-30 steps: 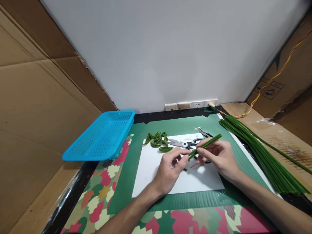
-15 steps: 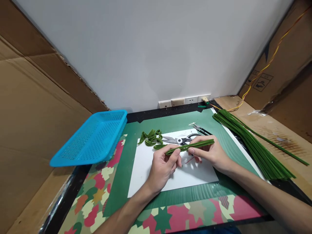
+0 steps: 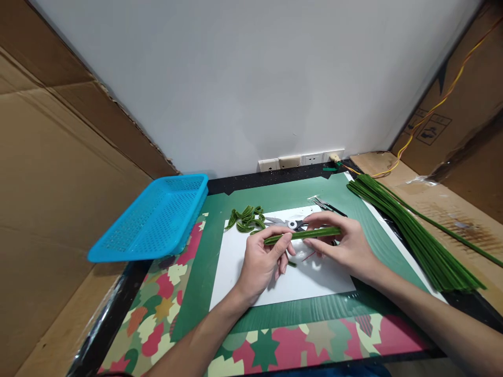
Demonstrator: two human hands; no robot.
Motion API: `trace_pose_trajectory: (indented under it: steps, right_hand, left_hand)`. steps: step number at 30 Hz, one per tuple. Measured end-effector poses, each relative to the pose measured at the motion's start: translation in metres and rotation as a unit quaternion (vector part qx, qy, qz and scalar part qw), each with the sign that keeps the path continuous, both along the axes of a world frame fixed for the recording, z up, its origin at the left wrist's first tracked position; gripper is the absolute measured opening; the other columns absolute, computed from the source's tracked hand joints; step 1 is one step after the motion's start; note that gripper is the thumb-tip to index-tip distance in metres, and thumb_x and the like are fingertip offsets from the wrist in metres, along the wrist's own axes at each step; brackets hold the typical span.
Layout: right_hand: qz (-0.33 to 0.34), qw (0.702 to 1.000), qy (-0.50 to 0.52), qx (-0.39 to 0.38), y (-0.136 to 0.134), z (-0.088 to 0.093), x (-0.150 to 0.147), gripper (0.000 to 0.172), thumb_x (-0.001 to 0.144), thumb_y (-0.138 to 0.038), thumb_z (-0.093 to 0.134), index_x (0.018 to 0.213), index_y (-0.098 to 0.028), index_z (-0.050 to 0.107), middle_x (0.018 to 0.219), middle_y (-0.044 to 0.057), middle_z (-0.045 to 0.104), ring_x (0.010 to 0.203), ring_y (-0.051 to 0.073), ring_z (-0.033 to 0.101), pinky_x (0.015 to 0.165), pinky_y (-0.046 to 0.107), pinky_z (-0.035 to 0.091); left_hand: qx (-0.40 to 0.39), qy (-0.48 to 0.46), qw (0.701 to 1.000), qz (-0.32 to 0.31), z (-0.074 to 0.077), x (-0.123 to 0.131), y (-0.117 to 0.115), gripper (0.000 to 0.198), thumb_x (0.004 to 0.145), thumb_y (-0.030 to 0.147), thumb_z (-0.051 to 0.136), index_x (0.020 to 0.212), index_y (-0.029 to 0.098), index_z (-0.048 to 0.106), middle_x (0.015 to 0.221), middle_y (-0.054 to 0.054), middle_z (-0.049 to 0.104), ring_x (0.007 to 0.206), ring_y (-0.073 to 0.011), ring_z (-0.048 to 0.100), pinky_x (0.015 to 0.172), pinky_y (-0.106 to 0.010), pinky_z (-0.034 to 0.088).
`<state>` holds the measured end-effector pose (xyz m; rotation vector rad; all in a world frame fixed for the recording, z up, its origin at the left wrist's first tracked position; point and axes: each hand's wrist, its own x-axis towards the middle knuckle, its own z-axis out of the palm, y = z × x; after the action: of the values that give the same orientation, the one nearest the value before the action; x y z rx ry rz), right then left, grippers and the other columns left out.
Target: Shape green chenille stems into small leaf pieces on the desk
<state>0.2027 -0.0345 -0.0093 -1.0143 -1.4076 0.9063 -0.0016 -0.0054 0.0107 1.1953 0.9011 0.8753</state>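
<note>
A short, straight length of green pipe cleaner [image 3: 316, 233] lies level above the white sheet [image 3: 239, 285]; whether it is one piece or a few side by side I cannot tell. My left hand [image 3: 265, 259] pinches its left end between thumb and fingers. Around its right part curl the thumb and fingers of my right hand [image 3: 346, 243], holding it loosely. Curled green pipe cleaner pieces [image 3: 245, 219] rest on the sheet's far left corner. Behind my hands lie scissors [image 3: 293, 224], partly covered by my right hand, and black-handled pliers [image 3: 330, 208].
A blue perforated basket [image 3: 151, 220] stands at the left. On the right lies a large bundle of long green pipe cleaners [image 3: 416, 235]. Power sockets [image 3: 291, 161] with a plugged-in yellow cable [image 3: 418, 125] line the wall. Cardboard [image 3: 78, 183] borders both sides.
My right hand's fingers have spread and shifted along the pipe cleaner, whose right end now sits inside the hand. A small green piece shows below my left fingers. The view has shifted slightly.
</note>
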Motion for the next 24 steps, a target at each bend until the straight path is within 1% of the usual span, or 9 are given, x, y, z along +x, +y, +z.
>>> trace_pose_trajectory:
  steps: [2, 5, 7, 8, 11, 14, 19, 22, 24]
  right_hand:
    - [-0.05, 0.99, -0.081, 0.106, -0.002, 0.0, 0.0, 0.025, 0.09, -0.018, 0.077, 0.114, -0.022, 0.073, 0.107, 0.008, 0.076, 0.082, 0.017, 0.075, 0.06, 0.023, 0.063]
    - [-0.091, 0.945, -0.194, 0.248, -0.004, -0.003, 0.0, 0.02, 0.093, -0.008, 0.072, 0.108, -0.02, 0.074, 0.098, 0.007, 0.076, 0.079, 0.015, 0.073, 0.06, 0.023, 0.059]
    - [-0.105, 0.916, -0.246, 0.3, -0.003, -0.005, 0.0, 0.02, 0.092, -0.004, 0.07, 0.104, -0.019, 0.074, 0.094, 0.007, 0.076, 0.076, 0.015, 0.072, 0.059, 0.023, 0.058]
    - [-0.105, 0.909, -0.259, 0.31, -0.003, -0.006, 0.0, 0.02, 0.092, -0.002, 0.069, 0.104, -0.018, 0.074, 0.093, 0.008, 0.077, 0.075, 0.015, 0.072, 0.059, 0.023, 0.057]
    - [-0.097, 0.906, -0.261, 0.318, -0.002, -0.005, 0.001, 0.023, 0.091, 0.001, 0.066, 0.103, -0.017, 0.074, 0.093, 0.008, 0.076, 0.076, 0.016, 0.073, 0.059, 0.023, 0.057]
    - [-0.087, 0.915, -0.237, 0.314, -0.002, 0.0, 0.003, 0.021, 0.091, 0.0, 0.067, 0.101, -0.017, 0.074, 0.093, 0.009, 0.076, 0.079, 0.017, 0.074, 0.067, 0.025, 0.06]
    - [-0.045, 0.952, -0.178, 0.245, -0.002, 0.01, 0.006, 0.014, 0.092, -0.008, 0.071, 0.1, -0.019, 0.075, 0.093, 0.008, 0.074, 0.082, 0.017, 0.073, 0.072, 0.027, 0.061]
    - [-0.036, 0.96, -0.171, 0.218, -0.002, 0.01, 0.008, 0.011, 0.093, -0.012, 0.07, 0.098, -0.02, 0.075, 0.091, 0.007, 0.073, 0.081, 0.018, 0.072, 0.071, 0.028, 0.06]
    - [-0.032, 0.958, -0.188, 0.215, -0.002, 0.008, 0.008, 0.011, 0.095, -0.013, 0.068, 0.1, -0.021, 0.075, 0.092, 0.008, 0.074, 0.082, 0.019, 0.072, 0.071, 0.029, 0.06]
  left_hand:
    - [-0.01, -0.009, 1.0, 0.012, 0.001, 0.0, 0.001, 0.036, 0.089, 0.044, 0.079, 0.103, 0.012, 0.07, 0.069, 0.0, 0.068, 0.038, -0.0057, 0.051, 0.031, -0.014, 0.037]
    - [-0.021, -0.022, 0.999, 0.012, 0.001, 0.0, 0.002, 0.036, 0.087, 0.044, 0.081, 0.1, 0.012, 0.07, 0.073, -0.002, 0.07, 0.04, -0.0062, 0.054, 0.032, -0.014, 0.039]
    - [-0.026, -0.026, 0.999, 0.001, 0.001, 0.0, 0.002, 0.036, 0.087, 0.045, 0.081, 0.096, 0.012, 0.07, 0.075, -0.003, 0.071, 0.041, -0.0072, 0.057, 0.032, -0.015, 0.041]
    - [-0.029, -0.026, 0.999, -0.003, 0.002, 0.0, 0.002, 0.037, 0.087, 0.046, 0.081, 0.095, 0.012, 0.07, 0.077, -0.004, 0.072, 0.042, -0.0076, 0.058, 0.032, -0.015, 0.041]
    - [-0.04, -0.031, 0.999, -0.008, 0.001, -0.001, 0.002, 0.038, 0.087, 0.047, 0.08, 0.092, 0.011, 0.07, 0.08, -0.006, 0.073, 0.042, -0.008, 0.058, 0.032, -0.015, 0.041]
    - [-0.05, -0.036, 0.998, -0.011, 0.001, -0.001, 0.002, 0.038, 0.087, 0.047, 0.08, 0.092, 0.011, 0.07, 0.08, -0.007, 0.074, 0.042, -0.0083, 0.06, 0.032, -0.016, 0.042]
    - [-0.069, -0.044, 0.996, -0.019, 0.002, -0.001, 0.001, 0.038, 0.084, 0.046, 0.084, 0.091, 0.011, 0.07, 0.081, -0.008, 0.076, 0.043, -0.0104, 0.063, 0.033, -0.016, 0.043]
    - [-0.069, -0.047, 0.996, -0.023, 0.002, -0.001, 0.001, 0.038, 0.084, 0.045, 0.084, 0.091, 0.01, 0.071, 0.082, -0.009, 0.077, 0.044, -0.0108, 0.064, 0.034, -0.017, 0.045]
    - [-0.064, -0.049, 0.997, -0.023, 0.001, -0.001, 0.001, 0.036, 0.086, 0.044, 0.083, 0.09, 0.01, 0.071, 0.084, -0.009, 0.077, 0.045, -0.0102, 0.064, 0.035, -0.017, 0.045]
